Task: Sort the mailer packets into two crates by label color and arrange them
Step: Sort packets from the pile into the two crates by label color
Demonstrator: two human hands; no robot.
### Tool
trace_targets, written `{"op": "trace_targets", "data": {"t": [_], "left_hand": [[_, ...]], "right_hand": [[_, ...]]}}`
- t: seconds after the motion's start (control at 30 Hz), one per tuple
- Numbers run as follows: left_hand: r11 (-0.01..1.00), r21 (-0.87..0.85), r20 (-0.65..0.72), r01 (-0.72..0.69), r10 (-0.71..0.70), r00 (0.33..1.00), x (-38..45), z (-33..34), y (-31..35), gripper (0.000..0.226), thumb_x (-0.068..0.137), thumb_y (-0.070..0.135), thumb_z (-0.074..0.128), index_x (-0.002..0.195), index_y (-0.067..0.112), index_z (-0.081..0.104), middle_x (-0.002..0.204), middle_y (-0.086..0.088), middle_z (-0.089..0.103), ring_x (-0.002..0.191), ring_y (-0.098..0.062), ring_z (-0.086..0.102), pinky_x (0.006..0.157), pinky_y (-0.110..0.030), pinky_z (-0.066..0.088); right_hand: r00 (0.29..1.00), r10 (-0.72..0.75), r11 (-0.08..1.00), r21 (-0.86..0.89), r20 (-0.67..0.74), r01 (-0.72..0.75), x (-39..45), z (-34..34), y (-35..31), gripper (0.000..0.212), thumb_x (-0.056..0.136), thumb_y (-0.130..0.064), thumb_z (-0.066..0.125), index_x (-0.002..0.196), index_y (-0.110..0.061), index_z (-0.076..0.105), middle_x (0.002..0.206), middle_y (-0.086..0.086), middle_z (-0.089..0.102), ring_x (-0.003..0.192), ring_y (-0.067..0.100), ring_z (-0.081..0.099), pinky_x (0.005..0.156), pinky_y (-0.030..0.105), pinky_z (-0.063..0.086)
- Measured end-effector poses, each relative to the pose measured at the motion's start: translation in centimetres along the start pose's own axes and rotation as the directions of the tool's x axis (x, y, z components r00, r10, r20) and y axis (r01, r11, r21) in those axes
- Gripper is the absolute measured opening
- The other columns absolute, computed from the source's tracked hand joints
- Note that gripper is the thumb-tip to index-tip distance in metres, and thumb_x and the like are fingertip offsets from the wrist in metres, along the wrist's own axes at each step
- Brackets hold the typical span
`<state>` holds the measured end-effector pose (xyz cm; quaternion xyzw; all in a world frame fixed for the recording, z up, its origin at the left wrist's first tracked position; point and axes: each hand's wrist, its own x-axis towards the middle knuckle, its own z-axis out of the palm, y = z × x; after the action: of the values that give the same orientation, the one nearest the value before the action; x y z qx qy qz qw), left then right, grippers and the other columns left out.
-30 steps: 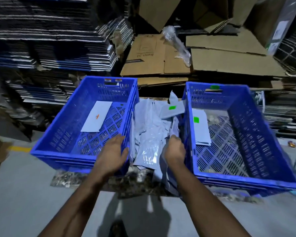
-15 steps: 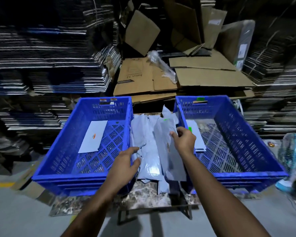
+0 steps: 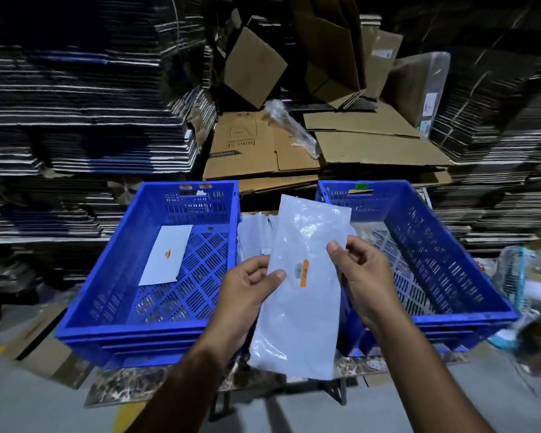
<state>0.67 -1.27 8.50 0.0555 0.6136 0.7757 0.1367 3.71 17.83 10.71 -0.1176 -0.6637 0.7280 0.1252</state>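
orange-labelled packet [image 3: 297, 295] — pinched between left hand [image 3: 247, 289] and right hand [image 3: 361, 273].

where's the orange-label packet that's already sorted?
In the head view it lies flat on the floor of the left crate, toward its back: the white packet, well left of the packet held up by both hands.

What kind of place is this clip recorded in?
Most likely a warehouse or packing storeroom. Tall stacks of flattened cartons fill the background, loose cardboard sheets lie piled behind, and two blue plastic crates sit on a low table for sorting mailer packets.
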Motion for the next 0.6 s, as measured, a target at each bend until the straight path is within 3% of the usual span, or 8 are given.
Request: {"op": "trace_targets", "data": {"t": [0.1, 0.17, 0.27, 0.33, 0.4, 0.5, 0.57, 0.6], "left_hand": [[0.999, -0.03, -0.081, -0.042, 0.039, 0.996, -0.1, 0.3, 0.3, 0.022, 0.09, 0.005, 0.066, 0.111, 0.006, 0.066, 0.102, -0.013, 0.075, 0.092, -0.03, 0.073, 0.08, -0.04, 0.058], [0.998, -0.029, -0.088, -0.052, 0.049, 0.995, -0.3, 0.6, 0.5, 0.022, 0.09, 0.005, 0.065, 0.112, 0.006, 0.065, 0.101, -0.013, 0.076, 0.091, -0.029, 0.073, 0.077, -0.038, 0.058], [0.999, -0.004, -0.089, -0.05, 0.049, 0.995, -0.4, 1.1, 0.3, 0.022, 0.09, 0.004, 0.066, 0.111, 0.01, 0.065, 0.098, -0.01, 0.076, 0.09, -0.027, 0.074, 0.08, -0.041, 0.056], [0.994, 0.086, -0.132, -0.073, 0.084, 0.988, -0.3, 0.9, -0.1, 0.033, 0.086, 0.008, 0.073, 0.114, 0.024, 0.063, 0.1, -0.005, 0.075, 0.094, -0.022, 0.072, 0.087, -0.047, 0.056], [0.949, 0.286, -0.186, -0.136, 0.194, 0.963, -0.3, 0.2, -0.1, 0.054, 0.08, 0.02, 0.081, 0.119, 0.043, 0.053, 0.116, 0.008, 0.067, 0.106, -0.008, 0.065, 0.093, -0.04, 0.055], [0.768, 0.579, -0.123, -0.273, 0.414, 0.902, -0.8, -0.4, 0.8, 0.083, 0.073, 0.032, 0.085, 0.137, 0.05, 0.034, 0.138, 0.021, 0.046, 0.125, 0.006, 0.044, 0.098, -0.019, 0.04], [0.678, 0.675, -0.017, -0.293, 0.41, 0.912, -0.6, -0.7, 1.3, 0.09, 0.071, 0.036, 0.086, 0.141, 0.052, 0.031, 0.132, 0.025, 0.048, 0.12, 0.01, 0.044, 0.09, -0.007, 0.034], [0.643, 0.707, 0.045, -0.293, 0.372, 0.927, -0.5, -0.7, 1.4, 0.084, 0.072, 0.04, 0.085, 0.138, 0.054, 0.036, 0.122, 0.026, 0.056, 0.107, 0.011, 0.051, 0.081, -0.006, 0.038]], "right_hand": [[0.991, -0.003, 0.999, -0.044, 0.136, 0.009, -1.3, -0.2, -0.3, 0.019, 0.094, -0.015, 0.065, 0.112, -0.013, 0.067, 0.102, 0.005, 0.076, 0.095, 0.026, 0.073, 0.077, 0.038, 0.06], [0.978, -0.02, 0.998, -0.057, 0.207, 0.032, -1.9, -0.1, 0.1, 0.024, 0.093, -0.008, 0.065, 0.117, -0.011, 0.067, 0.109, 0.004, 0.075, 0.1, 0.023, 0.072, 0.083, 0.038, 0.059], [0.979, -0.061, 0.987, -0.133, 0.192, 0.088, -1.6, -0.2, 0.7, 0.025, 0.095, -0.008, 0.063, 0.118, -0.015, 0.068, 0.111, 0.0, 0.075, 0.103, 0.02, 0.071, 0.086, 0.041, 0.058], [0.973, -0.13, 0.928, -0.323, 0.189, 0.186, -0.8, -1.0, 0.7, 0.017, 0.098, -0.019, 0.06, 0.112, -0.024, 0.069, 0.101, -0.002, 0.075, 0.096, 0.022, 0.071, 0.081, 0.042, 0.058], [0.935, -0.202, 0.715, -0.609, 0.29, 0.343, 0.1, -2.2, 0.2, 0.01, 0.096, -0.027, 0.058, 0.101, -0.024, 0.067, 0.086, -0.001, 0.07, 0.087, 0.024, 0.067, 0.076, 0.039, 0.052], [0.864, -0.147, 0.296, -0.812, 0.481, 0.503, 1.2, -3.5, -1.5, 0.008, 0.093, -0.022, 0.061, 0.097, -0.028, 0.066, 0.085, -0.003, 0.068, 0.086, 0.02, 0.063, 0.073, 0.037, 0.048], [0.839, -0.102, 0.11, -0.832, 0.535, 0.543, 1.6, -3.1, -2.7, 0.012, 0.09, -0.024, 0.063, 0.098, -0.031, 0.067, 0.086, -0.003, 0.069, 0.089, 0.02, 0.063, 0.075, 0.035, 0.04], [0.829, -0.118, 0.093, -0.825, 0.546, 0.557, 1.6, -2.7, -3.3, 0.013, 0.088, -0.025, 0.065, 0.098, -0.032, 0.069, 0.088, -0.005, 0.071, 0.092, 0.019, 0.064, 0.078, 0.035, 0.038]]}}
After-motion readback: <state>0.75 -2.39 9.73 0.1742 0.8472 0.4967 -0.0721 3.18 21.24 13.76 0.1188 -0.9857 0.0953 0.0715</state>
